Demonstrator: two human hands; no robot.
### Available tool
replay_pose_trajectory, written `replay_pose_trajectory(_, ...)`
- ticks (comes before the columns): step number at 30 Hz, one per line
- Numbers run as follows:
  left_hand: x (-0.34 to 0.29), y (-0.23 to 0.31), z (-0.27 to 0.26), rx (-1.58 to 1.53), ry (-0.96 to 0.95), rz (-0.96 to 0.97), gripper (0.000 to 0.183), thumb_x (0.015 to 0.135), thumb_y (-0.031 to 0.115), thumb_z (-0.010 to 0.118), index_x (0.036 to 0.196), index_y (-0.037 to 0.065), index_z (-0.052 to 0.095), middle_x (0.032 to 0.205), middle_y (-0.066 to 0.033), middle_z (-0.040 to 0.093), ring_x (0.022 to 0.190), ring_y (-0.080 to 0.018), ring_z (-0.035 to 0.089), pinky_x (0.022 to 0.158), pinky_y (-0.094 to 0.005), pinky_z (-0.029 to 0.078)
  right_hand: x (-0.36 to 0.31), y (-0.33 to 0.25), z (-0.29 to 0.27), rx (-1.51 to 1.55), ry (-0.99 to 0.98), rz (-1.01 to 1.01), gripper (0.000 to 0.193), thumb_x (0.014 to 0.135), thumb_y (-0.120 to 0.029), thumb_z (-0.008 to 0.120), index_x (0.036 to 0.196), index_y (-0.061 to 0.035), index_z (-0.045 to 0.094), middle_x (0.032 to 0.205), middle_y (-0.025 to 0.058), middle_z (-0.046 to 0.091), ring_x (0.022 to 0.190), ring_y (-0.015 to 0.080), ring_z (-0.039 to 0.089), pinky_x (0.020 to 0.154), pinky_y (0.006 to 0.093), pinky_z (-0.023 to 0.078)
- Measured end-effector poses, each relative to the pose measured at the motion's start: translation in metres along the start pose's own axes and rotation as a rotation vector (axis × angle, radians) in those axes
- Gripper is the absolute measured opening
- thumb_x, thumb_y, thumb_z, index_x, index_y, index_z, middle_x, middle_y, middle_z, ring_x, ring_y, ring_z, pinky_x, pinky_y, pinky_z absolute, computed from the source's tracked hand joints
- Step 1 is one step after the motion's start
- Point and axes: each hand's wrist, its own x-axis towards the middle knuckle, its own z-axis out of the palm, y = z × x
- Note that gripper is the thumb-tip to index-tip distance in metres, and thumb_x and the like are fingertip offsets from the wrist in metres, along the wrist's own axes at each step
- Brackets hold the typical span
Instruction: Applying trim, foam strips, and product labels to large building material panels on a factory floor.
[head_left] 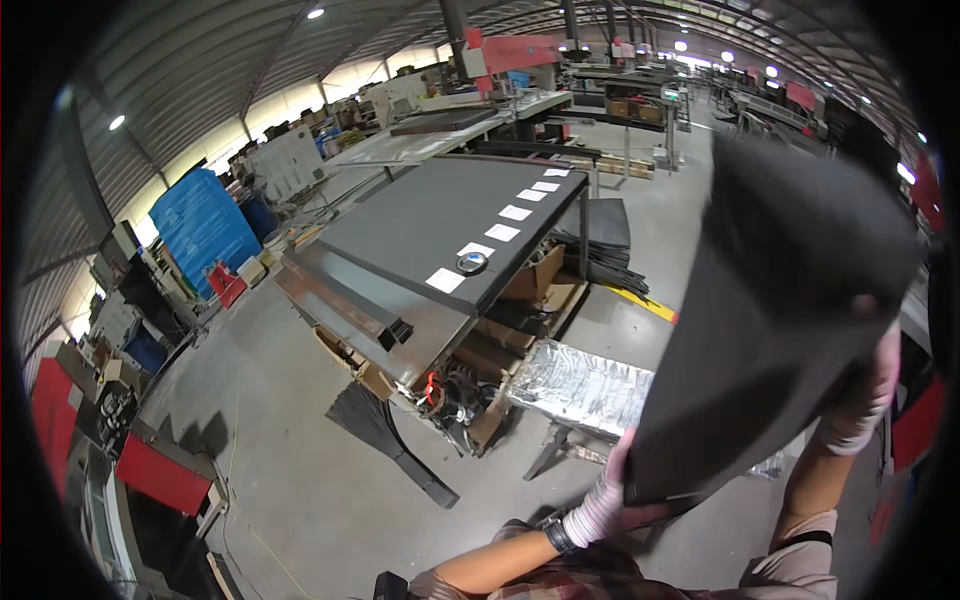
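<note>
Grey floor [290, 490] of a large workshop hall spreads around the grip. Grip state: both gloved hands grasp a dark panel [740, 370], held up in front of the body; whether it is one piece or several, cannot tell, its upper part being blurred. Left hand [603, 498] clasps the lower left corner, thumb up along the edge; right hand [880, 385] takes the opposite edge, higher, its fingers mostly hidden. Handling judgement: support at both edges seems sound; best to move the hands together, avoid twisting the panel at its bend, and mind the raised far end, which likely blocks part of the wearer's view. Pose: left forearm comes in low and slanted, wristwatch [560, 538] just behind the glove; right forearm rises steeply, its wrist above the left one. Just beyond the left hand, partly behind the panel, lies a silver-wrapped board [580, 385]. Farther left and ahead of the grip stands a table [440, 338] bearing a dark sheet [390, 220], a row of white labels [515, 213] and a small black ring [471, 263]. Left of the grip, near the table's close end, dark strips [368, 420] lie on the floor. Well apart, far left: blue-wrapped stack [205, 230].
</note>
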Motion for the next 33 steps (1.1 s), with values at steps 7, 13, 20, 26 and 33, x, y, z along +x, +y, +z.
replay_pose_trajectory(7, 0.069, 0.043, -0.220, -0.418, 0.655, -0.039, 0.037, 0.095, 0.037, 0.049, 0.115, 0.007, 0.058, 0.109, -0.0074, 0.062, 0.101, -0.0238, 0.059, 0.092, -0.0388, 0.046, -0.088, 0.185, 0.031, -0.528, -1.106, 0.668, 0.126, 0.055, -0.036, 0.089, 0.149, -0.0082, 0.010, 0.148, 0.0143, 0.023, 0.138, 0.0289, 0.021, 0.111, 0.0401, 0.026)
replay_pose_trajectory(13, 0.135, -0.013, -0.412, -1.029, 0.585, -0.066, 0.062, 0.080, 0.056, 0.066, 0.118, 0.008, 0.057, 0.117, -0.0104, 0.060, 0.110, -0.0281, 0.055, 0.098, -0.0461, 0.043, -0.118, 0.250, 0.095, -0.811, -0.692, 0.722, 0.124, 0.050, -0.033, 0.091, 0.144, 0.0039, 0.018, 0.132, 0.0262, 0.041, 0.125, 0.0373, 0.040, 0.110, 0.0416, 0.028)
replay_pose_trajectory(20, 0.173, -0.168, -0.536, -1.243, 0.822, -0.145, 0.080, 0.080, 0.067, 0.058, 0.130, 0.007, 0.046, 0.133, -0.0140, 0.049, 0.120, -0.0314, 0.048, 0.102, -0.0471, 0.039, -0.002, 0.278, 0.239, -1.228, -0.901, 0.685, 0.083, 0.067, -0.022, 0.079, 0.140, -0.0082, 0.041, 0.140, 0.0250, 0.041, 0.133, 0.0426, 0.032, 0.110, 0.0456, 0.026)
replay_pose_trajectory(26, 0.149, -0.216, -0.519, -1.332, 0.847, -0.228, 0.072, 0.090, 0.063, 0.043, 0.135, 0.007, 0.041, 0.134, -0.0095, 0.049, 0.118, -0.0289, 0.050, 0.102, -0.0432, 0.040, 0.041, 0.401, 0.322, -1.377, -1.254, 0.356, 0.092, 0.061, -0.042, 0.078, 0.137, -0.0087, 0.037, 0.106, 0.0202, 0.051, 0.101, 0.0357, 0.050, 0.088, 0.0440, 0.040)
replay_pose_trajectory(33, 0.104, -0.219, -0.411, -0.606, 0.459, -0.118, 0.038, 0.096, 0.031, 0.050, 0.117, 0.000, 0.053, 0.109, -0.0090, 0.060, 0.098, -0.0205, 0.058, 0.085, -0.0335, 0.048, 0.036, 0.525, 0.469, -1.166, -1.314, 0.449, 0.088, 0.069, -0.039, 0.074, 0.139, -0.0039, 0.034, 0.104, 0.0235, 0.055, 0.101, 0.0404, 0.054, 0.089, 0.0476, 0.043)
